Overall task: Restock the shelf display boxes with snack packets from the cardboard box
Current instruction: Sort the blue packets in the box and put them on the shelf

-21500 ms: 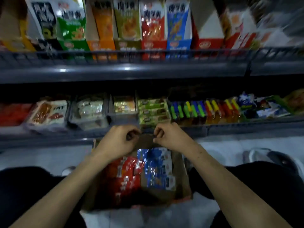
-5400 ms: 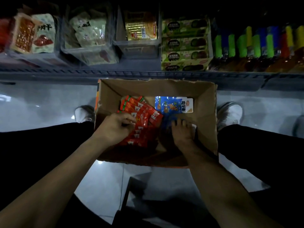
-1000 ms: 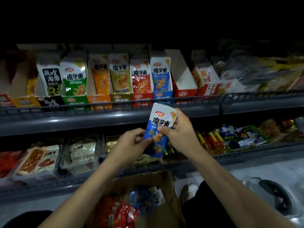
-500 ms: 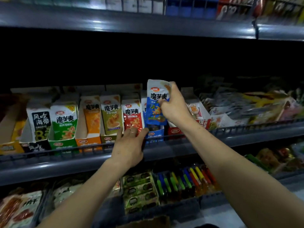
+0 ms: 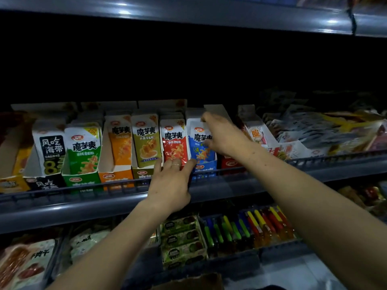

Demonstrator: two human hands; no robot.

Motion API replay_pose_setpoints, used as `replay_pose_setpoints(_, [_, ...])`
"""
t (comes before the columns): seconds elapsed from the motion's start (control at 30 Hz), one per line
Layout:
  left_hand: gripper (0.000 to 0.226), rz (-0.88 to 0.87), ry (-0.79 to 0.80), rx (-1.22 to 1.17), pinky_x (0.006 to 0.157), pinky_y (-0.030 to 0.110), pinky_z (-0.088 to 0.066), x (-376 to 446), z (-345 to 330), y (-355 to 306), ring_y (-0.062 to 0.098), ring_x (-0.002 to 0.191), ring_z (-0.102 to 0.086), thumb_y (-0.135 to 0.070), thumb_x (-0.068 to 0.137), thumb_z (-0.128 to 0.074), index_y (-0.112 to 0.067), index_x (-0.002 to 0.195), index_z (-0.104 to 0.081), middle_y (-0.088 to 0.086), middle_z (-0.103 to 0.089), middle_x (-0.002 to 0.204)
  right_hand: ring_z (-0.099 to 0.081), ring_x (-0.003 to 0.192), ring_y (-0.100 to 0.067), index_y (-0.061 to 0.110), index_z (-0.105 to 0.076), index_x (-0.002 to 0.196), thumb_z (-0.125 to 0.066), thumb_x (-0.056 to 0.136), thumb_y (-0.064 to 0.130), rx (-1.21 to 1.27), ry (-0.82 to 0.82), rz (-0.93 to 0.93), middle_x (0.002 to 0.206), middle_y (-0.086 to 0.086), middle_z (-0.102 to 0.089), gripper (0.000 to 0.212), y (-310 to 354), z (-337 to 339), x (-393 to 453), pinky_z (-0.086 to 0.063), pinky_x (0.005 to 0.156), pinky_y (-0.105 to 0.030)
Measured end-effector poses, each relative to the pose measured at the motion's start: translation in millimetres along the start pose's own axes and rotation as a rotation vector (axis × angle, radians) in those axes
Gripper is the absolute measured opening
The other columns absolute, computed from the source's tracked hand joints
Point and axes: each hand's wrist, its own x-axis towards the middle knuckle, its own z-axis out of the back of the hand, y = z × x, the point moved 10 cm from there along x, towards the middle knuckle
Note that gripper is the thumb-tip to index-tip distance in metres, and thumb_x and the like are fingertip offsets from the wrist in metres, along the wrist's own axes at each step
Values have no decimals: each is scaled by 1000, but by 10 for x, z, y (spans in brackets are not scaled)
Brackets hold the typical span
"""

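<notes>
while the right hand (image 5: 225,137) reaches over the blue display box (image 5: 206,167), its curled fingers (image 5: 208,120) hold the top edge of the blue packet (image 5: 199,143), which stands upright inside that box. the left hand (image 5: 170,185) is spread, straight fingertips touching the front lip of the red display box (image 5: 173,158) just beside it; a ring sits on 1 finger. the shelf rail (image 5: 104,188) runs along the box fronts. dark open space lies above the packets, under the upper shelf (image 5: 188,15). a corner of the cardboard box (image 5: 192,282) shows at the bottom edge.
</notes>
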Motion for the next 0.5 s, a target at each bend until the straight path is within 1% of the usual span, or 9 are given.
replay_pose_setpoints(0.1, [83,1,-1,-5,114,51,-13,1,2,-9,31,129,-36,-32,79,-60,-32,146,-12,9,-41,139,-51,119,-27,13,-39,128,-80,75,23,-312,-5,136,127,-8,-51,68,177,6,112,-44,93,-38])
replay_pose_setpoints(0.2, [82,5,0,-10,114,51,-14,-1,-3,-3,30,129,-36,-32,79,-60,-32,146,-13,8,-42,138,-48,120,-30,11,-39,130,-77,77,21,-423,-77,181,127,-10,-49,66,248,-25,173,-41,94,-39])
replay_pose_setpoints(0.3, [84,1,10,2,116,51,-15,6,-2,-7,30,129,-35,-32,79,-61,-31,147,-12,8,-41,139,-46,119,-31,10,-41,132,-76,77,20,-436,-132,147,129,-13,-46,66,219,-41,129,-40,93,-40])
replay_pose_setpoints(0.4, [86,0,19,3,115,51,-15,-2,-14,-5,30,129,-35,-31,78,-62,-31,148,-12,8,-40,139,-48,113,-34,7,-45,131,-82,69,19,-406,-215,133,126,-16,-48,73,203,31,19,-46,89,-43])
replay_pose_setpoints(0.43, [87,-4,18,3,115,51,-14,-6,-16,-3,30,129,-35,-31,77,-62,-31,148,-11,8,-40,139,-49,111,-34,6,-47,129,-82,68,17,-357,-237,128,125,-17,-48,71,195,67,-27,-48,88,-43])
replay_pose_setpoints(0.5, [87,-18,19,-4,116,51,-12,-19,-7,-1,30,130,-34,-31,78,-61,-32,148,-11,8,-39,140,-51,107,-31,6,-52,123,-79,72,11,-203,-269,118,120,-15,-50,58,178,141,-139,-49,86,-41])
